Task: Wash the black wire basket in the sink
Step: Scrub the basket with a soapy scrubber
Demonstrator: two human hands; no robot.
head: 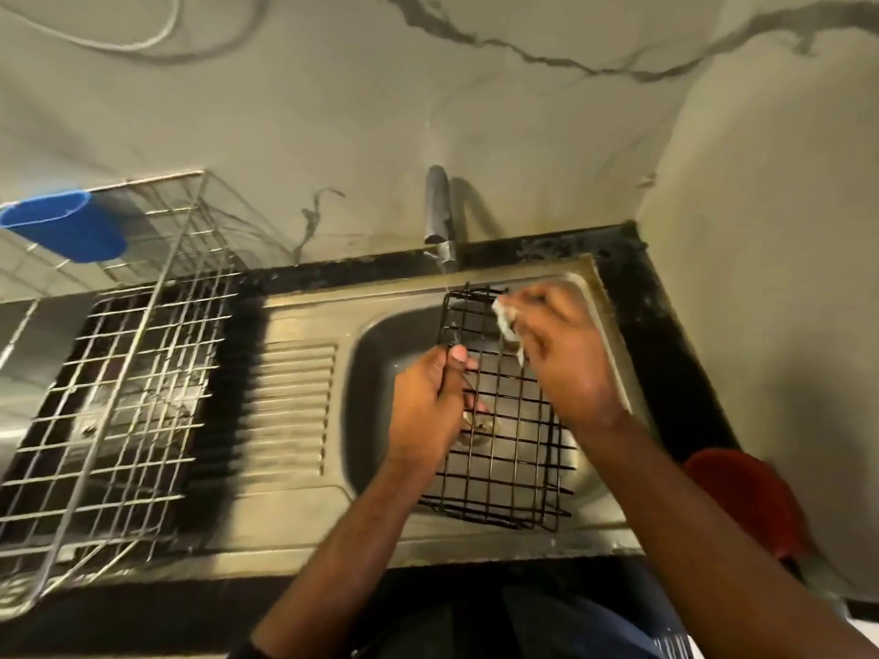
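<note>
- Black wire basket (504, 411) is sitting tilted in the sink (304, 373), under the tap (440, 221).
- Left hand (428, 406) is gripping its left rim.
- Right hand (561, 354) is pinching a pale scrubber (506, 323) at the far edge.
- Advice: steady the rim and scrub wire by wire.

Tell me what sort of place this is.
Most likely a home kitchen, at the washing-up spot. A steel sink with a ribbed drainboard is set into a dark counter, a tap stands above it, and a wire dish rack with a blue cup sits beside it.
</note>
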